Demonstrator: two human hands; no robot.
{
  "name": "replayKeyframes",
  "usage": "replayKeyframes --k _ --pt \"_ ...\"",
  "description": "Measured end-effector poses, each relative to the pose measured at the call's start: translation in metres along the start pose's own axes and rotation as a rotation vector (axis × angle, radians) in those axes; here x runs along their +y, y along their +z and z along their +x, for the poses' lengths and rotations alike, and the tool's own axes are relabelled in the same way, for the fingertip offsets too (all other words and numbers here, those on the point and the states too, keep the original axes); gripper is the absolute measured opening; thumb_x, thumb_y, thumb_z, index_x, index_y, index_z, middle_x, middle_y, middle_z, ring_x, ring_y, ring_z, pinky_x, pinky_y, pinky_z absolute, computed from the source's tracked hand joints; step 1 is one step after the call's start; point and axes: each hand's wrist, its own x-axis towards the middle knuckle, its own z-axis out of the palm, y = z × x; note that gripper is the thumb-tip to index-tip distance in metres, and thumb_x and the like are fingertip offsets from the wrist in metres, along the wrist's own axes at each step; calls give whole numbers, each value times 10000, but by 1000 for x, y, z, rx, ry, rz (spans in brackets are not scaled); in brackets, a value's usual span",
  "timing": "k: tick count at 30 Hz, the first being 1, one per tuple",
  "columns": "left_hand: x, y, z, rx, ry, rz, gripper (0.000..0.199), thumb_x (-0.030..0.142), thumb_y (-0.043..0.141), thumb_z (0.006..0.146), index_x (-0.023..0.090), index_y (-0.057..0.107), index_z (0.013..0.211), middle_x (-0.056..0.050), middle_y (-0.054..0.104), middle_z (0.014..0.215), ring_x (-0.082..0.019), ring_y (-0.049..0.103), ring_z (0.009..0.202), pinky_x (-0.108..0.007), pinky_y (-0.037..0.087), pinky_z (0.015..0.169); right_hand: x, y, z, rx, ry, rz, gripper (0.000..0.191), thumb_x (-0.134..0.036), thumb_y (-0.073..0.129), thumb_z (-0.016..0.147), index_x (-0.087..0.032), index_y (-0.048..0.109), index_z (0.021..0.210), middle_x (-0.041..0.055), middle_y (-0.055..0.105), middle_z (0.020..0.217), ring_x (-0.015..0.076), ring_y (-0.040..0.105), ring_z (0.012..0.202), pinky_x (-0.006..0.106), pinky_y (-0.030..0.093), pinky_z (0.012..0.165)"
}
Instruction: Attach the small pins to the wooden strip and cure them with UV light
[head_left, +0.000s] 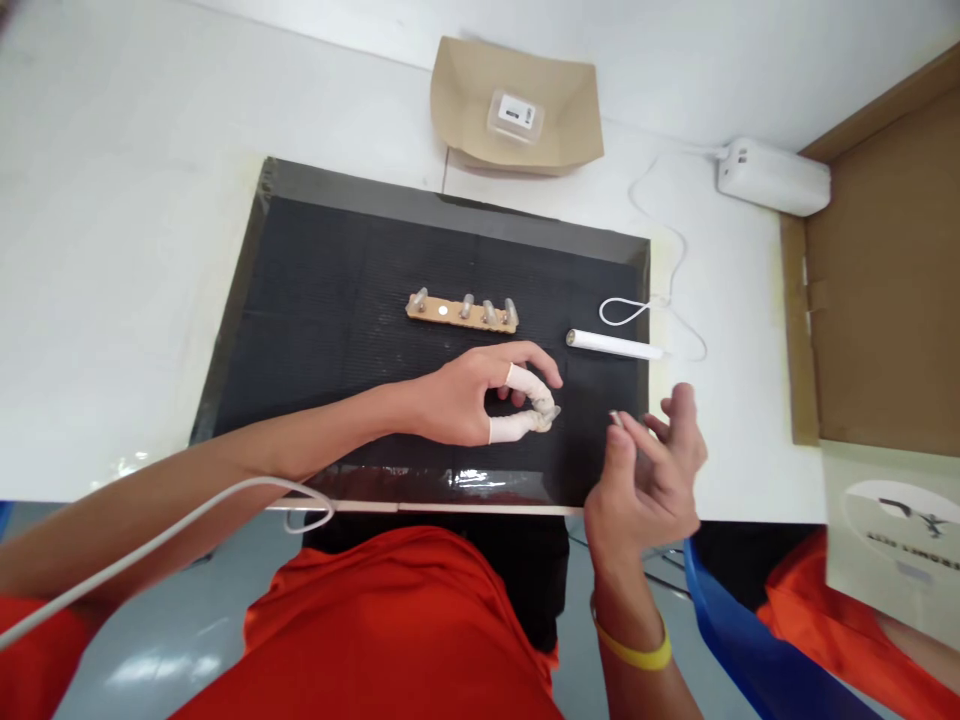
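My left hand (472,395) reaches in from the left over the black ribbed mat (330,300). White finger cots cover its thumb and index finger, which pinch a small translucent cap-like piece (553,413). At the mat's right front corner, my right hand (649,480) is turned palm up. Its thumb and index finger close on a tiny shiny piece (615,417), too small to name. Beyond my left hand lies a brown strip (454,316) carrying several clear caps and a white dot. A white pen-shaped tool (611,344) with a cord rests beyond my right hand.
At the back stands an open cardboard tray (577,115) with a clear plastic box (516,115) inside. A white power block (772,178) and a cardboard box (885,250) are on the right. A white cable (187,525) crosses my left forearm. Another person's orange sleeve (832,610) shows at lower right.
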Motion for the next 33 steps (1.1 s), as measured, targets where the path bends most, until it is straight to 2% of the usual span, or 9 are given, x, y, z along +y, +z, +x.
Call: replayKeyframes --k 5,9,13,16,20,24,26,29,33 --pt "0 -1 0 0 29 8 79 178 697 904 140 765 917 -114 683 1180 -104 626 798 -269 518 727 3 0 -2 -109 -236 -88 328 -151 824 855 -262 768 1158 44 472 1664 262 601 1348 386 575 1010" --pt "-1 -1 1 -20 4 9 72 154 701 884 150 770 903 -111 681 1200 -96 621 784 -270 516 723 6 3 0 56 11 -37 317 -129 733 918 -265 762 1203 83 465 1664 304 534 1425 431 598 970" --pt "2 -1 1 -9 3 21 76 184 703 889 159 772 907 -108 690 1189 -93 618 764 -268 521 710 13 0 -2 -24 -234 -136 292 -194 842 836 -295 812 1108 59 503 1638 312 596 1340 450 603 969" --pt "13 -7 -4 -10 14 71 87 163 693 889 166 775 919 -108 693 1199 -95 637 765 -268 536 719 22 -3 -2 90 43 -91 157 -229 780 893 -244 828 1042 81 504 1629 337 550 1402 476 621 925" --pt "29 -33 -19 93 102 302 92 163 686 918 190 773 931 -118 708 1203 -172 692 998 -313 565 872 32 -1 2 280 412 -1 159 -294 734 933 -187 826 1005 136 582 1550 372 524 1450 568 568 1022" --pt "31 -64 -37 311 128 683 102 189 702 921 212 777 985 -107 730 1213 -220 655 1111 -405 527 998 33 1 2 305 481 58 149 -292 752 925 -174 823 983 150 615 1517 384 557 1421 590 525 1075" --pt "27 -74 -42 388 44 864 83 207 705 914 232 780 941 -84 733 1257 -267 616 1198 -497 438 1082 32 2 2 303 468 46 145 -289 751 924 -181 826 983 136 616 1517 380 550 1424 580 532 1065" --pt "19 -79 -45 417 -122 974 106 227 676 926 251 779 925 -62 727 1310 -311 571 1281 -557 343 1106 32 1 3 320 465 46 140 -278 746 923 -192 830 994 116 617 1514 369 534 1445 582 523 1088" --pt "12 -77 -44 399 -167 984 124 254 652 944 250 776 938 -59 725 1327 -321 549 1305 -562 299 1097 29 1 5 341 504 66 131 -263 757 916 -188 834 992 120 638 1490 376 550 1430 604 491 1124"
